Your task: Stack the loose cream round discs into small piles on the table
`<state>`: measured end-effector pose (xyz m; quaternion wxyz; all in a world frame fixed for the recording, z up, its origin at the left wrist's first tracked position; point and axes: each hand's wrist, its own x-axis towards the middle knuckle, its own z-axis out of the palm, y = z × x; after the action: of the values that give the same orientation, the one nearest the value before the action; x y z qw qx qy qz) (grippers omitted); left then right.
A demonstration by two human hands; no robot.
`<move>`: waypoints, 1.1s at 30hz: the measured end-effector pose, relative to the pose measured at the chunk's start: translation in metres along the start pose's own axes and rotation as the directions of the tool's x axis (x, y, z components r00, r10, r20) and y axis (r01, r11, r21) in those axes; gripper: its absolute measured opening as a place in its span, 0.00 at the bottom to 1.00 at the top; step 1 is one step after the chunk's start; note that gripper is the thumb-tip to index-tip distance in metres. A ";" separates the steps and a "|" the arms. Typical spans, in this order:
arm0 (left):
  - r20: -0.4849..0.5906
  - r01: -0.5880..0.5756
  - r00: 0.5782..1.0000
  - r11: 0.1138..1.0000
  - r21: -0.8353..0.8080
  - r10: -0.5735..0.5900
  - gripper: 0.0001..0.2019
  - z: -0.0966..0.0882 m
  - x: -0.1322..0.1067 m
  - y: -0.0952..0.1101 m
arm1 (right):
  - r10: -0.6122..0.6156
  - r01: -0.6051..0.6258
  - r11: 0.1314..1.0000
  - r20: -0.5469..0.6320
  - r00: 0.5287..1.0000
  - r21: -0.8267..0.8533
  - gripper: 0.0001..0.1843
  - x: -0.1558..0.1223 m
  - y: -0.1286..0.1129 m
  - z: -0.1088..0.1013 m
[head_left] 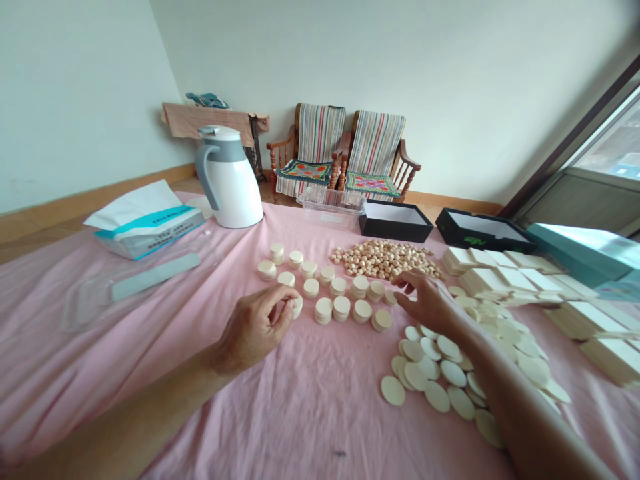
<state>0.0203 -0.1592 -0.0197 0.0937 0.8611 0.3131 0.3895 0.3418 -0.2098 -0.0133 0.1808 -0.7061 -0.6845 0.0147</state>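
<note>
My left hand (255, 327) is curled around the edge of a short stack of cream discs (297, 307), which it holds at the fingertips. Rows of similar small disc stacks (340, 308) stand on the pink cloth (320, 413) between my hands. My right hand (423, 301) hovers with its fingers apart, just above a low disc stack (390, 298) and next to a heap of small round tan beads (385, 259). Many loose flat discs (435, 369) lie under my right forearm.
Several white-topped rectangular blocks (515, 283) are piled at the right, behind a teal box (580, 253). Two black open boxes (395, 222) and a clear plastic tub (330, 208) stand at the far edge. A white-and-grey jug (230, 180) and a white-and-blue packet (147, 223) stand at the left.
</note>
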 end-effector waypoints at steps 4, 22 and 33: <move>0.006 0.008 1.000 1.000 -0.008 -0.008 0.06 0.000 0.001 0.000 | -0.077 0.076 0.997 0.044 0.996 0.018 0.13 -0.003 -0.003 0.003; 0.005 0.012 1.000 1.000 -0.002 -0.012 0.07 -0.002 0.001 0.002 | 0.123 -0.052 0.919 0.158 0.980 -0.391 0.08 -0.011 0.011 -0.014; -0.005 0.008 1.000 1.000 0.008 -0.008 0.07 -0.002 0.001 0.002 | 0.028 -0.025 0.998 0.049 0.998 -0.064 0.08 -0.003 0.010 -0.009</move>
<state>0.0202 -0.1603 -0.0163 0.0910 0.8592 0.3184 0.3901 0.3538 -0.2151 -0.0082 0.1410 -0.7199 -0.6795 0.0132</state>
